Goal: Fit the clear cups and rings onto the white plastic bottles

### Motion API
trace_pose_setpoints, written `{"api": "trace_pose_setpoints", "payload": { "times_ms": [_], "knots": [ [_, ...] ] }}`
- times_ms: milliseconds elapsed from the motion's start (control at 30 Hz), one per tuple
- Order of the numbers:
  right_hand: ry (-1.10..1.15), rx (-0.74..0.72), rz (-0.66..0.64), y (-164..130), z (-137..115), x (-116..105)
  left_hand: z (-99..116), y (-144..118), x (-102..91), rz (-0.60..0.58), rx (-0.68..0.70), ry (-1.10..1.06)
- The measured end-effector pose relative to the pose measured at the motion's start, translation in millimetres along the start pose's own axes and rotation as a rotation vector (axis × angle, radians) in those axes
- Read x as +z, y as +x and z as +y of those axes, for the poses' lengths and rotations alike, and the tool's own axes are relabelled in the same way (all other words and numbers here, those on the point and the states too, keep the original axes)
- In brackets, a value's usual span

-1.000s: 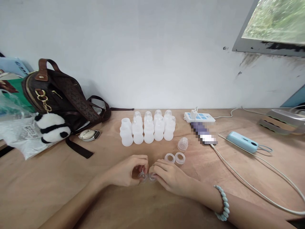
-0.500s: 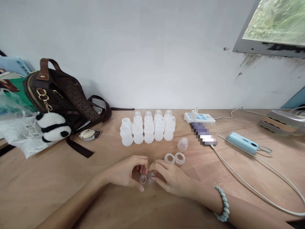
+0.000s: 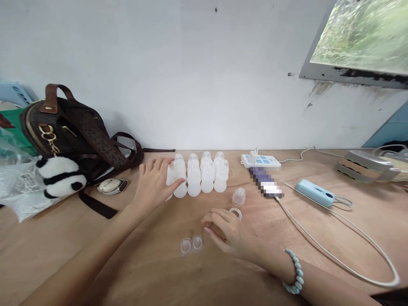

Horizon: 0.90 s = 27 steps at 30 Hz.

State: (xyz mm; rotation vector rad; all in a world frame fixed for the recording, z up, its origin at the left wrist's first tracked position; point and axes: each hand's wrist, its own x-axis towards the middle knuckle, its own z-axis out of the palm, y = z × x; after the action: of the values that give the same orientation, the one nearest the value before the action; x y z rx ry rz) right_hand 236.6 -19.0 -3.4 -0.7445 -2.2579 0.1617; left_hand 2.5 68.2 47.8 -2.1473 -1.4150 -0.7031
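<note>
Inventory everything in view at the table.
Bottles: several, whitish, centre
Small pieces: two, clear, front
Cap: one, clear, right of bottles
Ring: one visible, whitish, near cap
Backpack: one, brown, left
Panda plush: one, black-and-white, left
Plastic bag: one, translucent, left
Gadget: one, beige, left
Power strip: one, white, back
Pixelated phone: one, purplish, right
Power bank: one, blue, right
Cables: count unclear, white, right
Cases: count unclear, grey, right edge
Table: one, brown, below
Bracelet: one, bluish, right
Left hand: one, open, by bottles
Right hand: one, curled, near ring
</note>
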Motion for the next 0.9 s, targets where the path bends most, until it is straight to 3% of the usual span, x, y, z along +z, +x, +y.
{"api": "trace_pose_setpoints", "payload": {
  "times_ms": [167,300,400,467,633,700,800,900],
  "knots": [
    [-0.020,-0.031,0.037,1,-1,-6,6,2,7.7,-0.079,0.020,0.016],
    [-0.029,-0.029,0.137,2,1,-11,13,-8,-5.4,0.018,0.054,-0.103],
    [-0.001,0.005,0.211,2,1,-12,23,-16,-20.4,0.103,0.186,-0.332],
    [0.047,0.042,0.249,2,1,-14,34,-20,-27.9,0.087,0.300,-0.449],
    [0.134,0.119,0.262,1,-2,-14,60,-32,-32.0,0.057,0.645,-0.317],
    [0.143,0.139,0.264,1,-2,-13,66,-35,-31.2,0.079,0.717,-0.258],
    [0.177,0.205,0.281,0,-1,-13,67,-37,-30.4,0.109,0.681,-0.311],
    [0.229,0.267,0.310,0,1,-16,60,-38,-30.3,0.045,0.558,-0.329]
  ]
}}
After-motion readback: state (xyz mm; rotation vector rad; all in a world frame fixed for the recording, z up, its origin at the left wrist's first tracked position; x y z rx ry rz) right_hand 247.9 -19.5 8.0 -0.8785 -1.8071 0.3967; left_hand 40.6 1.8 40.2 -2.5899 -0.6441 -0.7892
